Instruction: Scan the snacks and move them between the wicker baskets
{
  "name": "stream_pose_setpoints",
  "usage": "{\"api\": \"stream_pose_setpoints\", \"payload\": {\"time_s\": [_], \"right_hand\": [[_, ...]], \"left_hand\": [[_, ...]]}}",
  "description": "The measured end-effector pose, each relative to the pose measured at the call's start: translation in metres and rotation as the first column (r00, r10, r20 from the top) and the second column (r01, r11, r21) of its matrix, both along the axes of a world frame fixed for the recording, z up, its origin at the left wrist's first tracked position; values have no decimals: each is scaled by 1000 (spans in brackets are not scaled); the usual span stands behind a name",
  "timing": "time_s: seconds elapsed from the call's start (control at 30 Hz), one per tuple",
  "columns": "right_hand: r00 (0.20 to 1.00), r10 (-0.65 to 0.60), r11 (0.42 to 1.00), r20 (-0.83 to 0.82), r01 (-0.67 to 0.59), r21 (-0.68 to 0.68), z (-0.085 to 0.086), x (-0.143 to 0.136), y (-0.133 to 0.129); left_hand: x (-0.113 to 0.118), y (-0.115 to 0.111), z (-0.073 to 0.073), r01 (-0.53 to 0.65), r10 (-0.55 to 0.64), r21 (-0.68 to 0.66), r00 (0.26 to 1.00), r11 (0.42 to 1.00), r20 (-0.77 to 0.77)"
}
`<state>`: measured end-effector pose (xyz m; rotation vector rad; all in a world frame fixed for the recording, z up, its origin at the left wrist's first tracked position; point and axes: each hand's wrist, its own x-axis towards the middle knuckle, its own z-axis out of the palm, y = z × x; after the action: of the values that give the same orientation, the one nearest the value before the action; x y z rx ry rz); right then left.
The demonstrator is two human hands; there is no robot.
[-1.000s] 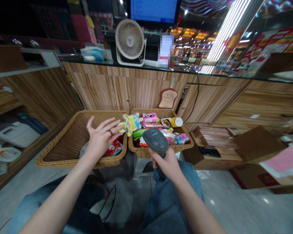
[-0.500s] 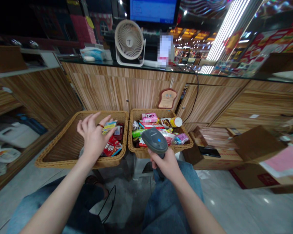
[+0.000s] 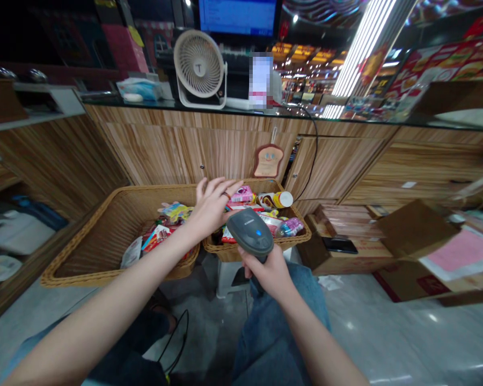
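My right hand (image 3: 268,268) grips a dark grey barcode scanner (image 3: 250,231) with a blue light on its top. Fingers spread, my left hand (image 3: 215,206) hovers over the left part of the right wicker basket (image 3: 306,236), holding nothing. That basket contains several packaged snacks, among them a pink box (image 3: 242,193), a tube with a white lid (image 3: 284,200) and a purple-wrapped bottle (image 3: 290,227). In the left wicker basket (image 3: 64,257) lie a yellow-and-blue packet (image 3: 176,212) and red packets (image 3: 156,238). My left hand and the scanner hide some of the snacks.
On the glass counter stand a white fan (image 3: 200,67), a pack of tissues (image 3: 140,89) and a monitor (image 3: 237,16). Cardboard boxes (image 3: 410,279) sit on the floor at right, with a black phone (image 3: 340,245) on one. A white stool (image 3: 227,279) is under the right basket.
My left hand has let go of the yellow-and-blue packet, which now lies in the left basket, and has moved right to the other basket. My right hand still holds the scanner.
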<state>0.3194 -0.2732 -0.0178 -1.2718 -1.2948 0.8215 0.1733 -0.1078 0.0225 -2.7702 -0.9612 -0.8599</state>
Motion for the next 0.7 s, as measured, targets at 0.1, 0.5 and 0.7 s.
{"api": "stream_pose_setpoints", "payload": {"time_s": [0.1,0.5,0.7], "right_hand": [[1000,-22,999,-14,23,25,0,1,-1],[999,-47,997,-19,48,58,-4,8,-3],[999,-40,999,-18,41,32,-2,8,-3]], "left_hand": [[55,10,3,78,-83,-60,994,995,-76],[164,28,-20,231,-233,-36,943,972,-237],[147,43,-1,121,-124,-90,992,989,-34]]}}
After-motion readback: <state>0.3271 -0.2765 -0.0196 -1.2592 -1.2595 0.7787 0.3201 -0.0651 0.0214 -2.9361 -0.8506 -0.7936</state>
